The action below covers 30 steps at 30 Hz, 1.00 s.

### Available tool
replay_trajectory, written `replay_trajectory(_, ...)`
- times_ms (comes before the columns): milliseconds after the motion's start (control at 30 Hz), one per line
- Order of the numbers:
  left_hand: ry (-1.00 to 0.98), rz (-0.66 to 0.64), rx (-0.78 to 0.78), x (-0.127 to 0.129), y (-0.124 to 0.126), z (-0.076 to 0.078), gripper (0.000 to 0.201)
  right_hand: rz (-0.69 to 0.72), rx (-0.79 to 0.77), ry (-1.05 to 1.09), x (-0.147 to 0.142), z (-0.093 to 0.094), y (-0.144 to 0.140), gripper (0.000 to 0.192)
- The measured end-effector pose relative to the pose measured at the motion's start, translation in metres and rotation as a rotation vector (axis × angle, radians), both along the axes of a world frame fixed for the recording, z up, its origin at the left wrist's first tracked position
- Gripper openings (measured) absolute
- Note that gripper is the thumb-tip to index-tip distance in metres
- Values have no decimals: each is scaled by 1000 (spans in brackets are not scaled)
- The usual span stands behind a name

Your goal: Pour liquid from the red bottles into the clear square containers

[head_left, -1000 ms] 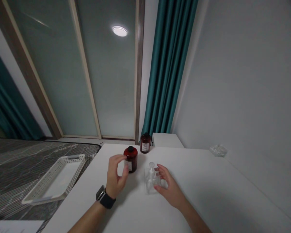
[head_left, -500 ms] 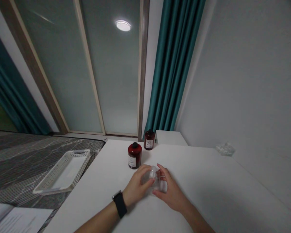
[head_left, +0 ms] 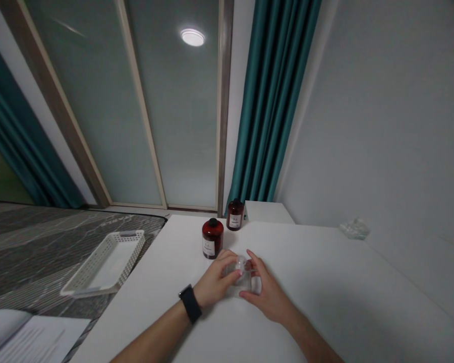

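- Two hands meet on a small clear plastic pump bottle (head_left: 242, 275) that stands on the white table (head_left: 325, 302), a little in from its far edge.
- Left hand (head_left: 214, 283), with a dark watch (head_left: 191, 304) on its wrist, curls round the bottle's left side, fingers closed on the top by the pump head.
- Right hand (head_left: 267, 295) cups the bottle's right side, thumb and fingers closed against its wall.
- Just beyond the hands stands a dark red round jar with a black cap and pale label (head_left: 212, 238), apart from the left fingers.
- One more dark red jar (head_left: 235, 215) stands at the table's far edge, beside a low white box (head_left: 268, 213).
- Near the table's far right corner lies a crumpled clear wrapper (head_left: 354, 229).
- Off the table's left edge a white perforated plastic tray (head_left: 106, 262) rests on a grey striped bed cover (head_left: 30, 252).
- White paper sheets (head_left: 30, 340) lie at the lower left.
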State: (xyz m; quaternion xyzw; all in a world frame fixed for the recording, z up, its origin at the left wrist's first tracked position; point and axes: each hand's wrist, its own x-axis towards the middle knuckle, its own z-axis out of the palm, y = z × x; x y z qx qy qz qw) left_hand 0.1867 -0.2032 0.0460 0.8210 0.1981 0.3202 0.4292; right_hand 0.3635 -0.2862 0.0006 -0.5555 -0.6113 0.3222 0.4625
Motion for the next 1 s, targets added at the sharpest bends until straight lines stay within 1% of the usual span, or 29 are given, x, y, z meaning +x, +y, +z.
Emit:
replay_trajectory(233,0,83,30,3,-2,-2,16,-20,-5,-21,-2,1,1,97)
replay_trajectory(400,-1,188,-33,9,-5,-1,13,-43,2,-38,-5,4,1,98)
replay_trajectory(467,14,199,-43,8,-5,0,16,-41,-16,-14,-4,4,1,101)
replay_trajectory(533,35,141,-27,5,-3,0,21,-24,-43,13,1,4,0,102)
replay_trajectory(567,47,94,-19,2,-1,0,29,-9,-56,25,4,4,0,102)
replay_trajectory(633,67,4,-19,-4,3,-1,51,32,-56,40,10,6,-2,100)
replay_trajectory(667,75,-27,-29,-7,5,-2,60,38,-34,45,12,7,-2,97)
replay_trajectory(700,80,-48,-45,-9,7,-4,65,25,2,52,14,8,-2,92)
replay_trajectory(733,84,-55,-65,-10,10,-5,66,-10,49,59,14,8,-2,86)
replay_trajectory(800,97,-47,-99,-11,13,-8,61,-115,144,70,9,9,1,76)
replay_trajectory(867,116,-25,-114,-10,14,-10,55,-189,199,69,1,12,4,73)
replay_trajectory(933,118,-20,-115,-10,14,-10,52,-190,190,53,-7,17,7,73)
replay_trajectory(1000,108,-34,-122,-9,14,-10,51,-148,143,15,-13,25,11,74)
